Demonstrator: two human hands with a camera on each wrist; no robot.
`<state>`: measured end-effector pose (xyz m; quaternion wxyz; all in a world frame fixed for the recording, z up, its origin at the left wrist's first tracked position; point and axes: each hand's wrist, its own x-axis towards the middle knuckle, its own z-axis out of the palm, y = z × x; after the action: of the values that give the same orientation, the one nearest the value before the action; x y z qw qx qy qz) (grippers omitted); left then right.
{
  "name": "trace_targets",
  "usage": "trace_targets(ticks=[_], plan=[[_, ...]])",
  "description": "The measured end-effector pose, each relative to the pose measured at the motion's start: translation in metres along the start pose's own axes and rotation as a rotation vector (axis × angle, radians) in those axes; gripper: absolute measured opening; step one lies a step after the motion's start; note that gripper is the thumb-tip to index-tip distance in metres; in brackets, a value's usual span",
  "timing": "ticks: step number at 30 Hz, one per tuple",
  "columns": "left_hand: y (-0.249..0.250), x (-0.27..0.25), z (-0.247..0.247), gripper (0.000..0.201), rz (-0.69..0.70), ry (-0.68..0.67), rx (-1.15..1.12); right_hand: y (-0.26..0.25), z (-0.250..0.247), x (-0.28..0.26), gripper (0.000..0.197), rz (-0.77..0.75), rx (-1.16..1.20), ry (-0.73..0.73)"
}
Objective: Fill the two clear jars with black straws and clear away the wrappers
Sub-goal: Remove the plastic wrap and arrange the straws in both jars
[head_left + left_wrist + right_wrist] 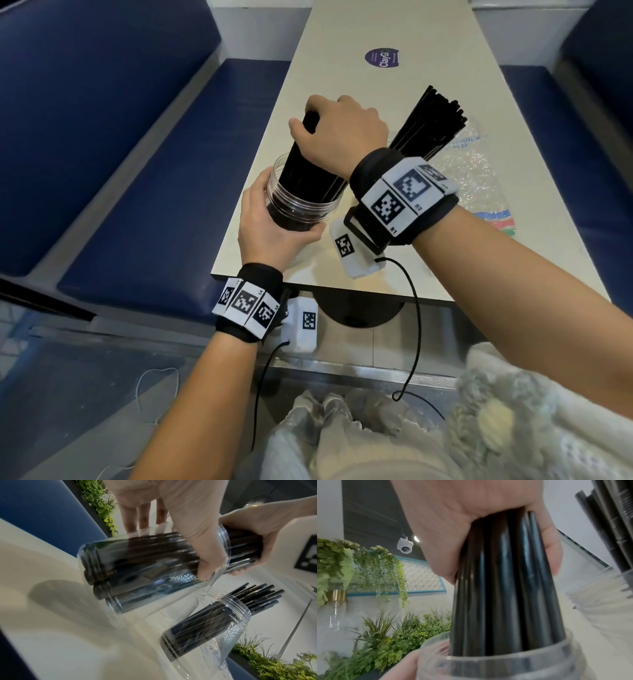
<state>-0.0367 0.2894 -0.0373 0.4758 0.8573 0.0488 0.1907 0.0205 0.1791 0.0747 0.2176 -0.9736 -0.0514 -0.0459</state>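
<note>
straws [310, 161] gripped by right hand [342, 132] (inside jar [301, 205]).

Setting: eating place, café or fast-food type, booth seating. Evidence: long cream table [394, 31] on a single black pedestal base [359, 310], flanked on both sides by fixed blue padded benches [144, 205]. Round purple sticker [382, 58] on the tabletop. Wall behind carries hanging artificial greenery [368, 563] and a teal-framed lattice panel [423, 577]; more fake plants [402, 631] line a planter below. White dome security camera [405, 547] mounted overhead. Bulk black straws [431, 123] in a clear jar [214, 626].
</note>
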Motion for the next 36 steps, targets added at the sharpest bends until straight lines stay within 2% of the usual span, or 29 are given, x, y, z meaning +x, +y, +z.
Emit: trace_targets(ticks=[5, 9, 11, 13, 15, 19, 25, 27, 31, 36], plan=[[-0.001, 0.001, 0.001, 0.092, 0.013, -0.012, 0.000, -0.002, -0.003, 0.001, 0.035, 0.021, 0.103, 0.050], [-0.009, 0.003, 0.001, 0.093, 0.022, 0.016, -0.039, -0.006, 0.001, 0.001, 0.046, 0.065, 0.013, -0.085], [-0.012, 0.004, -0.001, 0.093, 0.001, 0.017, -0.065, -0.008, 0.004, 0.002, 0.045, -0.016, -0.048, -0.061], [-0.015, 0.006, -0.003, 0.092, -0.031, 0.014, -0.090, -0.009, 0.008, 0.002, 0.044, -0.215, -0.082, 0.001], [-0.017, 0.007, -0.004, 0.092, -0.056, 0.012, -0.098, -0.010, 0.009, 0.003, 0.039, -0.336, -0.077, -0.029], [-0.020, 0.009, -0.005, 0.092, -0.069, 0.013, -0.112, -0.011, 0.009, 0.007, 0.031, -0.343, -0.018, -0.059], [-0.022, 0.011, -0.004, 0.092, -0.061, -0.008, -0.121, -0.016, 0.012, 0.003, 0.007, -0.298, 0.032, 0.054], [-0.022, 0.011, -0.003, 0.093, -0.058, -0.008, -0.124, -0.016, 0.013, 0.003, 0.012, -0.298, 0.001, 0.028], [-0.023, 0.009, -0.001, 0.094, -0.070, -0.003, -0.145, -0.014, 0.013, 0.002, 0.036, -0.343, -0.118, -0.033], [-0.023, 0.012, 0.001, 0.094, -0.074, -0.020, -0.165, -0.013, 0.015, 0.001, 0.038, -0.300, -0.141, 0.036]])
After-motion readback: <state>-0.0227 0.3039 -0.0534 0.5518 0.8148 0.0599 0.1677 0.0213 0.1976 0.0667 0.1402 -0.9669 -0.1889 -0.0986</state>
